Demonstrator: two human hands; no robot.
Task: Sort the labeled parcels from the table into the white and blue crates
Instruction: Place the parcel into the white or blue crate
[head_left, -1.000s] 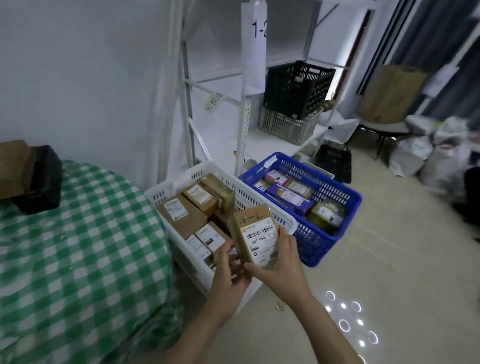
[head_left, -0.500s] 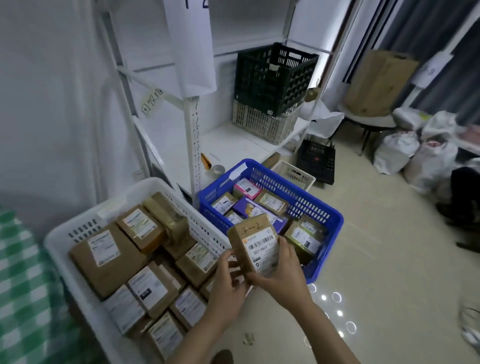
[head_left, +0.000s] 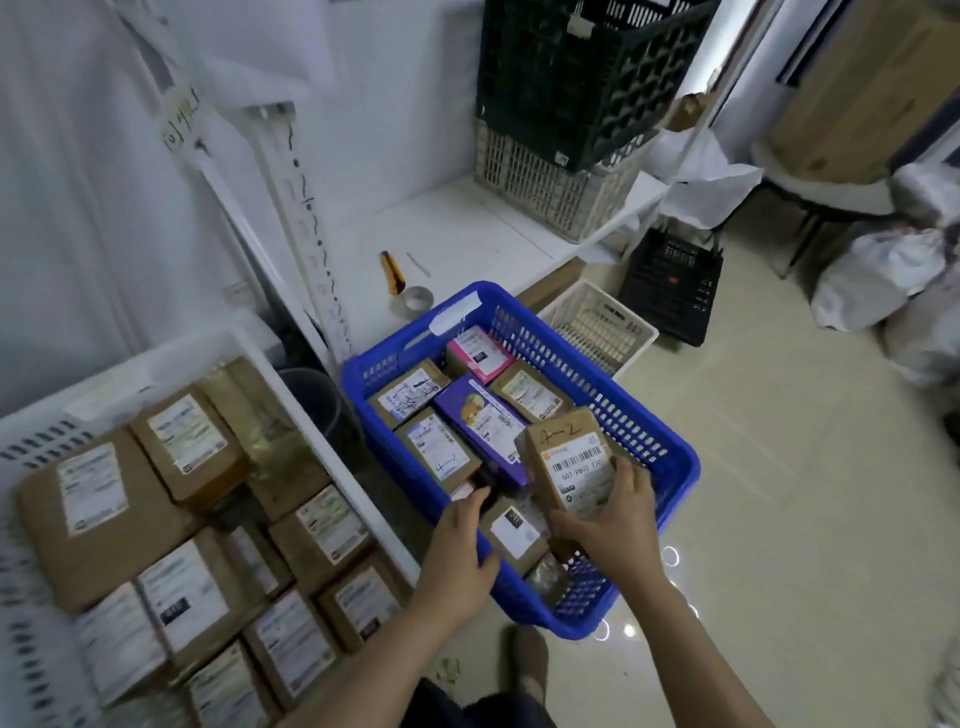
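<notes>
My right hand (head_left: 608, 530) grips a brown cardboard parcel (head_left: 566, 467) with a barcode label and a handwritten mark, held tilted over the near right part of the blue crate (head_left: 670, 457). Several labeled parcels lie in that crate, among them a purple one (head_left: 480, 421) and a pink one (head_left: 478, 353). My left hand (head_left: 460, 561) hovers at the crate's near left rim with fingers curled, apart from the held parcel; something small and dark shows at its fingertips. The white crate (head_left: 322, 441) at left is packed with brown labeled parcels.
A low white shelf (head_left: 457, 234) behind the crates carries a black crate (head_left: 571, 78) stacked on a beige one, a utility knife (head_left: 392, 270) and a tape roll (head_left: 418, 300). A small white basket (head_left: 597, 327), a black basket (head_left: 670, 286) and white bags (head_left: 883, 270) sit on the floor.
The view has swung right and down; the checked table has left the frame. My right hand carried the parcel over the blue crate, and my left hand let go of it.
</notes>
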